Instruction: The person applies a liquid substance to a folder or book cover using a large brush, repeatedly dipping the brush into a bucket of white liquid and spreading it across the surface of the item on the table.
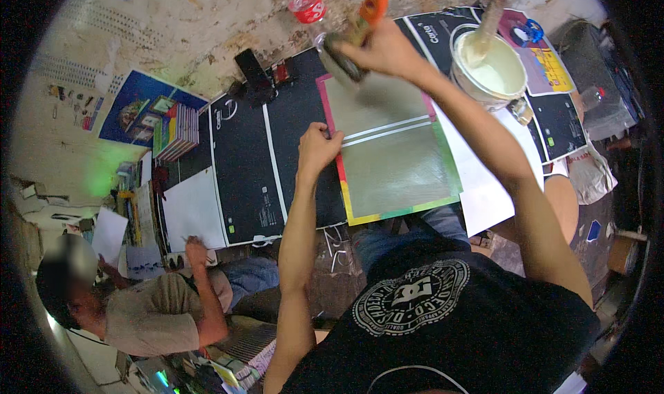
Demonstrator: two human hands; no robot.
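A flat grey piece (398, 166) with pink, yellow and green edges lies in front of me, two pale strips crossing its middle. Its lower half looks glossy. My left hand (319, 151) has its fingers closed at the left edge of this piece. Over the far part, my right hand (387, 52) grips a brush (372, 8) with an orange handle end; its dark, blurred head is low over the grey surface. To the right stands a white bucket (459, 83) of pale paste, with a thick coated stick (492, 10) leaning in it.
Black boards (242, 159) cover the table. A red-labelled bottle (306, 7) and a black phone-like object (253, 67) stand at the back. White sheets (484, 200) lie right of the grey piece. At left, another person (152, 311) works beside stacked books (176, 133).
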